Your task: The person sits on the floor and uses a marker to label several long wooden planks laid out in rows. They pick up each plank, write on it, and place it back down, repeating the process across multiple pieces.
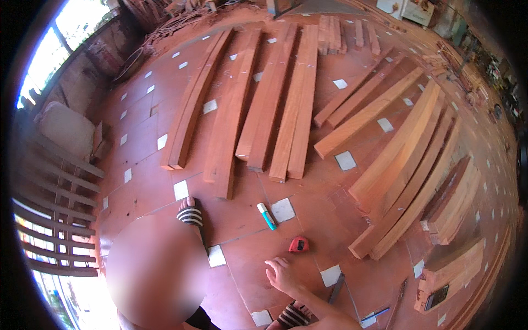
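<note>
My right hand (281,275) hovers over the tiled floor at the lower middle, its fingers loosely bent and apart, with nothing in them. Just above it lies a red tape measure (298,244), apart from the fingertips. A teal marker pen with a white cap (266,216) rests farther up and to the left. My left hand does not show; a blurred round patch covers the lower left. Beside my right forearm is a dark flat metal strip (336,288), and a blue pen (375,314) lies to its right.
Long wooden beams (223,115) fan out across the far floor, with more beams (401,159) at the right. A phone-like dark device (437,297) sits on a short wood block (454,272). A slatted wooden piece (55,212) stands at the left. My striped sandals (190,215) are close by.
</note>
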Available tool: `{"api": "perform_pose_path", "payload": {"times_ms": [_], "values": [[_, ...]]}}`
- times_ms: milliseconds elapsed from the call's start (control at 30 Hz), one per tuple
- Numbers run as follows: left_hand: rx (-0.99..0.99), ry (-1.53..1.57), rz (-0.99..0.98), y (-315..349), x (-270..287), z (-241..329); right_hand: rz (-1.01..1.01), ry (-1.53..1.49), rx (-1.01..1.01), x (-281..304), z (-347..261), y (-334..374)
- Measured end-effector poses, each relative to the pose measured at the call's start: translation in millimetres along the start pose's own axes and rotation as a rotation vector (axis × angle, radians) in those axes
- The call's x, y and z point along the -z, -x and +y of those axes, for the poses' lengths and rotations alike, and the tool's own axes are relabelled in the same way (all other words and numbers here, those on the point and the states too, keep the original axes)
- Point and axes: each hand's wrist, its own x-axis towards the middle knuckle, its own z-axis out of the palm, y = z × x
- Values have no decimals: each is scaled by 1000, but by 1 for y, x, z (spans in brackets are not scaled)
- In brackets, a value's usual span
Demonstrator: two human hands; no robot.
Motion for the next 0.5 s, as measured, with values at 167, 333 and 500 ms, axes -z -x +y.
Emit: {"api": "perform_pose_path", "payload": {"times_ms": [167,333,500], "values": [[-13,10,-21,9,0,-1,27,-17,26,-1,3,1],[-23,18,-34,16,0,-3,-30,-3,-5,7,-1,-2],[-22,23,-35,32,3,-14,-18,-6,14,7,-2,-2]]}}
